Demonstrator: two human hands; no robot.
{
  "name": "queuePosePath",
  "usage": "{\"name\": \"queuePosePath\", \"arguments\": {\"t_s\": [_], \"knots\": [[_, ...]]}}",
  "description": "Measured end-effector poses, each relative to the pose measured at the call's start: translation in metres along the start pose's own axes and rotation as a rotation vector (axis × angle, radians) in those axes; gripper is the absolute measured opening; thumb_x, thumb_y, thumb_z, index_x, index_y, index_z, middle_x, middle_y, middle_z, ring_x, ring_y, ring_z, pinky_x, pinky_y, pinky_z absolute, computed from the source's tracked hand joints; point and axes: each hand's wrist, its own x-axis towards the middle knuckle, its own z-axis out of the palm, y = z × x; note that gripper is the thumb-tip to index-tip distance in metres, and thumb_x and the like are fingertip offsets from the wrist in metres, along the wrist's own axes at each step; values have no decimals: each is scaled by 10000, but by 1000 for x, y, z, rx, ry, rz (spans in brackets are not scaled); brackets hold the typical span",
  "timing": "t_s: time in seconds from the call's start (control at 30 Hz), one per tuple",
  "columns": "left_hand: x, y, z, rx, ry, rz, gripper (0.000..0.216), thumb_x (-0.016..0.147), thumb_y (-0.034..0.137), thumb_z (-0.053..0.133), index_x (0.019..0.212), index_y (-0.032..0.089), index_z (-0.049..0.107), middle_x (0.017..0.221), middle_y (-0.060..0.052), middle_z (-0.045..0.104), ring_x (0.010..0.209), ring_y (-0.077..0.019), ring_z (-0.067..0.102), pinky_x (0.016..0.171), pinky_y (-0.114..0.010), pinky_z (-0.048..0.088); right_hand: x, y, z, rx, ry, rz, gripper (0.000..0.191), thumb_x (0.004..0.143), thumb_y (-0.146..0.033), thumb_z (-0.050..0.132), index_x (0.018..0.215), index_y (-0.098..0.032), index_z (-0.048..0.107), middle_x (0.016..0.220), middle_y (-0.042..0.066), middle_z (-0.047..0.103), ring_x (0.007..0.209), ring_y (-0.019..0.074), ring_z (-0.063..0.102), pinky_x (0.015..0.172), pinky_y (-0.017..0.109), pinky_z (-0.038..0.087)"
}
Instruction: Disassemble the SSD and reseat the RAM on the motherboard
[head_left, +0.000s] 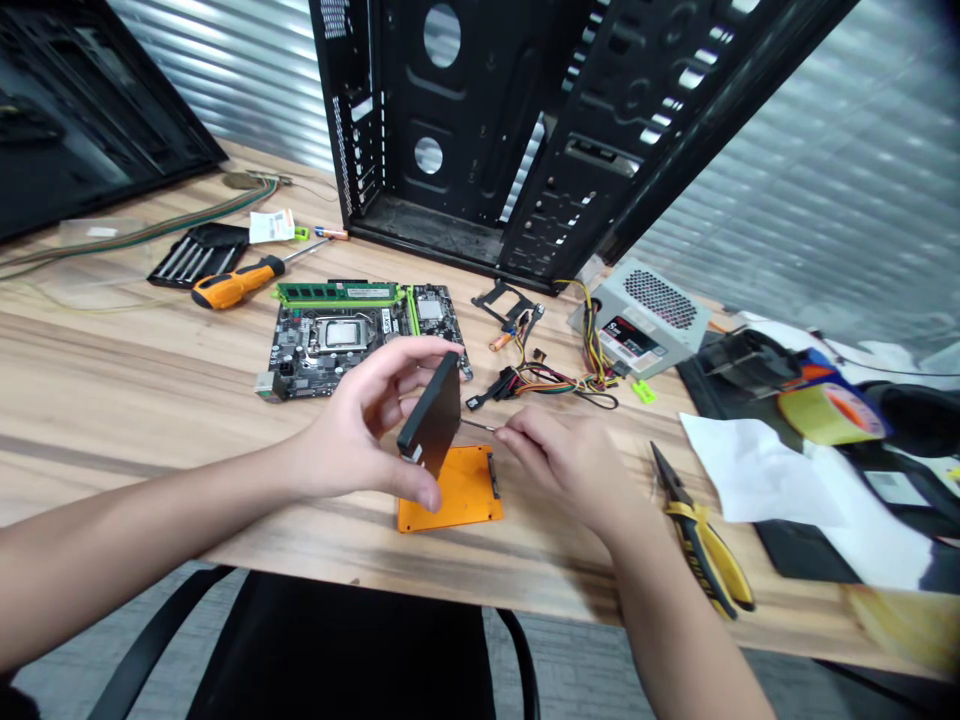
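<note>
Your left hand [360, 420] clamps a flat black drive cover [433, 415] — your right hand [562, 465] pinches a thin steel shaft [478, 426] beside it.

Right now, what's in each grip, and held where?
Left hand: black flat drive casing, by its edges, fingers on top, thumb below. Right hand: thin screwdriver, pinched in the fingertips at its hidden end.

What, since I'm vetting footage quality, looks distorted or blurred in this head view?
In the head view, wide-lens distortion bends the computer case and the table edge; the tape and paper at right smear with blur; the left hand, right hand, drive cover and screwdriver stay fairly sharp; the blinds look bright.
</note>
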Motion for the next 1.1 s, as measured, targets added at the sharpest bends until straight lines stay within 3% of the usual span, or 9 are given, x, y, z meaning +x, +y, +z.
{"name": "queuePosePath", "arguments": {"t_s": [0.27,0.37,0.7,1.1], "knots": [[1,0,1,8,13,-3,899,416,351,937,1227,266,556,1132,-63,629,1046,-242,611,871,-275,520,-1,-2,-2,161,-26,41,118,932,-293,528,951,-177,521,649,-26,546,511,103,461,510,231,288],[1,0,1,10,10,17,899,414,350,938,1226,267,559,1117,-56,632,1041,-236,614,868,-265,517,-2,-3,-1,174,-30,65,45,914,-226,512,909,-188,487,663,-23,544,527,107,468,508,230,286],[1,3,1,30,15,-13,891,431,318,936,1226,246,539,1184,-81,615,1085,-262,601,906,-314,518,-2,0,-2,135,-34,45,108,937,-243,495,844,-189,509,690,-2,591,564,118,509,542,240,299],[1,0,0,31,-4,22,881,434,261,936,1229,258,555,1126,-58,636,1020,-224,628,843,-262,540,-2,-1,-3,129,-36,51,114,933,-235,510,831,-184,512,686,-2,597,577,127,526,544,238,297]]}}
